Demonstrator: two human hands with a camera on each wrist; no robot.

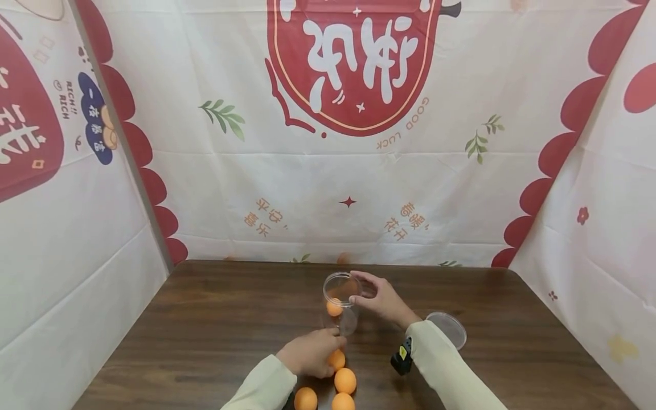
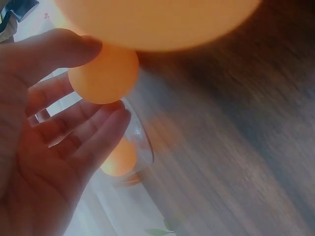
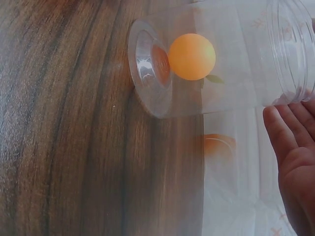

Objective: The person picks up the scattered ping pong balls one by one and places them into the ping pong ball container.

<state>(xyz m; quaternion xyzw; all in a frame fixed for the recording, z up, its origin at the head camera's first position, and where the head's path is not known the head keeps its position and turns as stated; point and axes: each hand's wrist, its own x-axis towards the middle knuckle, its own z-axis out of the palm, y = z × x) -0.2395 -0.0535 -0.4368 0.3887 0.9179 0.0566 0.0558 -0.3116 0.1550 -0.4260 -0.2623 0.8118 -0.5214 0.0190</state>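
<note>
Spanning the lower half of the head view, a dark wood-grain table (image 1: 215,330) sits w/ printed cloth walls (image 1: 328,188) on the far side & both flanks. Largest thing on it: a clear plastic jar (image 1: 340,302), upright, roughly mid-table & a bit toward the far edge, mouth open to the top. One orange ball (image 1: 334,308) lies inside it; right wrist view shows that ball (image 3: 192,56) near the jar's base (image 3: 150,73).

Next in size, a clear lid (image 1: 449,329) lies flat toward the right edge, well apart from the jar, just beside the right sleeve.

Right hand (image 1: 378,297) is at the jar's rim, fingers (image 3: 290,130) lightly curved round the top of the wall, steadying it; grip looks loose, not a tight clamp.

Left hand (image 1: 311,352) is on the near side of the jar, just beside its base. Left wrist view: thumb & fingers (image 2: 98,132) pinch a second orange ball (image 2: 103,73), rest of the hand relaxed & half open.

Smallest: three more orange balls near the near edge, close together — one (image 1: 345,380) just behind the left hand, one (image 1: 305,398) & one (image 1: 343,402) at the very edge of view. A small black-yellow wrist device (image 1: 402,357) sits on the right cuff.
</note>
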